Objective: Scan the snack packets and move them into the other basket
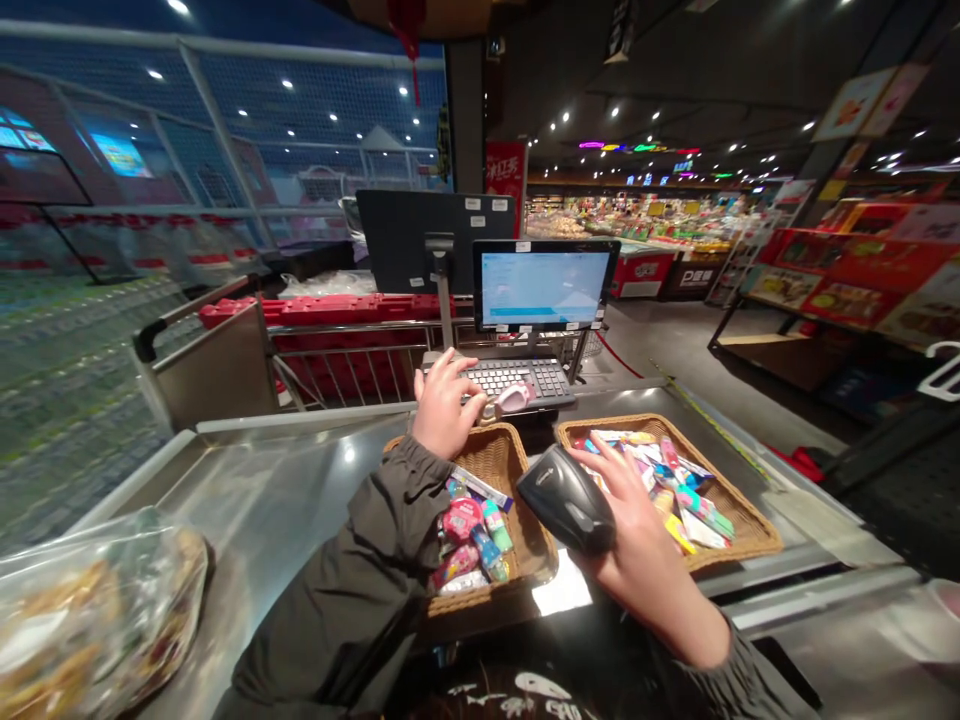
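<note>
My left hand [444,403] reaches forward to the black keyboard [525,381], fingers spread and resting on its left keys. My right hand [634,530] is wrapped round a dark handheld barcode scanner [564,497], held above the gap between two wicker baskets. The left basket [504,455] holds small colourful packets. The right basket [750,535] holds several more bright packets. A lit screen [541,286] stands behind the keyboard.
A steel checkout counter [262,490] spreads to the left, with a clear plastic bag of food [90,620] at its near left corner. Red shopping baskets [330,315] are stacked behind a metal rail. Shop displays [862,270] line the right.
</note>
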Demonstrator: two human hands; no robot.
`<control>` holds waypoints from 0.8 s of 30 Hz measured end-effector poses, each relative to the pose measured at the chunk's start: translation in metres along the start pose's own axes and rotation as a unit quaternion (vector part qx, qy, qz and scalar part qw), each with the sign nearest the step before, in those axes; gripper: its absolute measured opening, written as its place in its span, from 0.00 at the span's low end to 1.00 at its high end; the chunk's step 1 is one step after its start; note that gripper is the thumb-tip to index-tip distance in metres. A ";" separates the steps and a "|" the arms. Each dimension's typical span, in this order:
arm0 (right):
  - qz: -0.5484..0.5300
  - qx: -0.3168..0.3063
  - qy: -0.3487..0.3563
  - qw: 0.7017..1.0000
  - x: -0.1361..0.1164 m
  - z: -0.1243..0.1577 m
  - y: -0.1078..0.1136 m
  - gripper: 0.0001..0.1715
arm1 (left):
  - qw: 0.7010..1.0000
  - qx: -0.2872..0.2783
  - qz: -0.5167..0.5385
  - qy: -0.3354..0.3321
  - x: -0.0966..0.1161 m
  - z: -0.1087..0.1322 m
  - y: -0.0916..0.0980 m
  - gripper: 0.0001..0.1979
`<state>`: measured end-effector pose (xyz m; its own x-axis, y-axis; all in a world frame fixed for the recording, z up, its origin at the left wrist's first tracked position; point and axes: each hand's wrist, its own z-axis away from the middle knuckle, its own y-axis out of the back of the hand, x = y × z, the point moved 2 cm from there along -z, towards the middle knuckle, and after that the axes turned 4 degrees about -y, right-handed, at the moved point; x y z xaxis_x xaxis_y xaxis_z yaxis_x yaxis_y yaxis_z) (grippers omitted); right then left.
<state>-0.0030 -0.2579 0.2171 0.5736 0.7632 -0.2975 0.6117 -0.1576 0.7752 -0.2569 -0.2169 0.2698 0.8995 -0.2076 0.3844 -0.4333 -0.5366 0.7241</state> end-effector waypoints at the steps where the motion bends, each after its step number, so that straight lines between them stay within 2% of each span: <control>1: 0.001 -0.003 -0.001 1.000 -0.002 0.001 -0.001 0.29 | 1.000 -0.004 -0.001 0.003 -0.003 0.002 0.001 0.07; 6: -0.007 -0.014 -0.009 1.000 -0.006 0.002 -0.005 0.33 | 0.999 -0.024 -0.017 0.017 -0.021 0.015 -0.001 0.07; 9: -0.017 -0.020 -0.008 1.000 -0.007 0.004 -0.009 0.30 | 0.998 -0.048 -0.026 0.024 -0.036 0.027 -0.008 0.07; 17: -0.021 -0.045 -0.013 0.999 -0.010 0.007 -0.021 0.26 | 0.983 -0.169 -0.042 0.049 -0.082 0.075 -0.038 0.09; 24: -0.040 -0.059 -0.002 0.997 -0.012 0.006 -0.031 0.28 | 0.945 -0.311 -0.074 0.069 -0.110 0.118 -0.079 0.07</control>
<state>-0.0257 -0.2664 0.1930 0.5270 0.7683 -0.3633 0.5875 -0.0204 0.8090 -0.3155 -0.2479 0.1031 0.9559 -0.0367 0.2914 -0.2898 0.0423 0.9561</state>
